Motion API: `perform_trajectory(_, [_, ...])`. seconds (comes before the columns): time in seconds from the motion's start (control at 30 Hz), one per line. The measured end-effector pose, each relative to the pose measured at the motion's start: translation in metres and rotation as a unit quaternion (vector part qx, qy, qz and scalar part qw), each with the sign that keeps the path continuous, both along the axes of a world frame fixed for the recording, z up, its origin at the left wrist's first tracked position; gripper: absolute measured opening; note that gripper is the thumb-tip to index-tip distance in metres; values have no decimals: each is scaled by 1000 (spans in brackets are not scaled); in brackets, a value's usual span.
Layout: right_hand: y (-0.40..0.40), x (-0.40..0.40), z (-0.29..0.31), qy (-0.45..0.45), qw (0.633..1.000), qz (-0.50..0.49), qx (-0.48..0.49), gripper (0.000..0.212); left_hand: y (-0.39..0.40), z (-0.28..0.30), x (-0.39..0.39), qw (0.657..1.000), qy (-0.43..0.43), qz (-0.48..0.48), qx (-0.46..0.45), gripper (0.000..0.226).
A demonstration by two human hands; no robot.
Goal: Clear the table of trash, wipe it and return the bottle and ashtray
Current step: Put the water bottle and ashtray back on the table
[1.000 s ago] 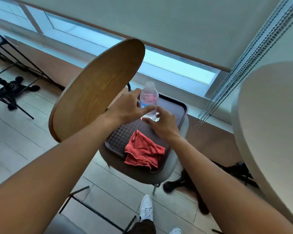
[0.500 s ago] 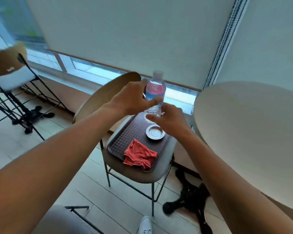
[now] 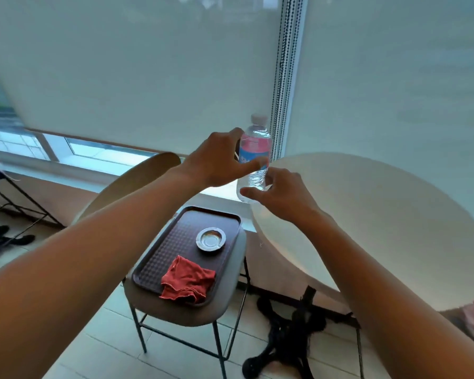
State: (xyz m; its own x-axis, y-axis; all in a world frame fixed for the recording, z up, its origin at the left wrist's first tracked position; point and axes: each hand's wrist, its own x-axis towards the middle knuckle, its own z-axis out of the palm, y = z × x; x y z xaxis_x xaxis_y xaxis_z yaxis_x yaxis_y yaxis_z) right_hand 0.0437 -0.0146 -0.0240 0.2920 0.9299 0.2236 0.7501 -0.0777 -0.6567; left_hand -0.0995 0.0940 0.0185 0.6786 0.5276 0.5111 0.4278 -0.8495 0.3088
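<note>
A clear water bottle (image 3: 255, 149) with a blue and pink label is held upright in the air, just over the left edge of the round white table (image 3: 381, 228). My left hand (image 3: 216, 162) grips its middle. My right hand (image 3: 279, 195) holds its base from below. Under them a dark brown tray (image 3: 175, 242) rests on a chair seat. On the tray sit a round metal ashtray (image 3: 210, 239) and a crumpled red cloth (image 3: 188, 280).
The chair (image 3: 203, 313) has a curved wooden back (image 3: 132, 184) and thin black legs. The table's black foot (image 3: 288, 332) spreads on the tiled floor. A roller blind with bead chains (image 3: 282, 64) covers the window behind. Another black frame stands at far left.
Both hands have lifted the bottle off the tray and carried it up and right, to the table's edge. The ashtray, hidden before, now shows on the tray.
</note>
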Motion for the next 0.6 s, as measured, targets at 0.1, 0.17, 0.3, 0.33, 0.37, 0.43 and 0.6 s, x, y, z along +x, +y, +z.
perform_trajectory(0.1, [-3, 23, 4, 1, 999, -43, -15, 37, 7, 3, 31, 1000, -2, -23, -7, 55])
perform_trajectory(0.17, [-1, 38, 6, -1, 997, -72, -13, 37, 14, 7, 52, 999, -8, -44, -9, 54])
perform_trajectory(0.3, [5, 61, 7, 3, 993, -114, -9, 28, 30, 8, 89, 995, -14, -103, -4, 50])
perform_trajectory(0.33, [7, 66, 7, 7, 993, -121, -3, 31, 35, 8, 98, 993, -13, -117, 0, 52])
perform_trajectory(0.37, [10, 71, 7, 11, 991, -130, 2, 36, 39, 7, 106, 992, -14, -128, 2, 54])
perform_trajectory(0.43, [15, 83, 6, 12, 988, -157, 4, 41, 49, 6, 125, 989, -18, -147, 6, 57])
perform_trajectory(0.6, [30, 118, -2, 23, 976, -215, -7, 46, 65, -2, 169, 985, -26, -168, -6, 59])
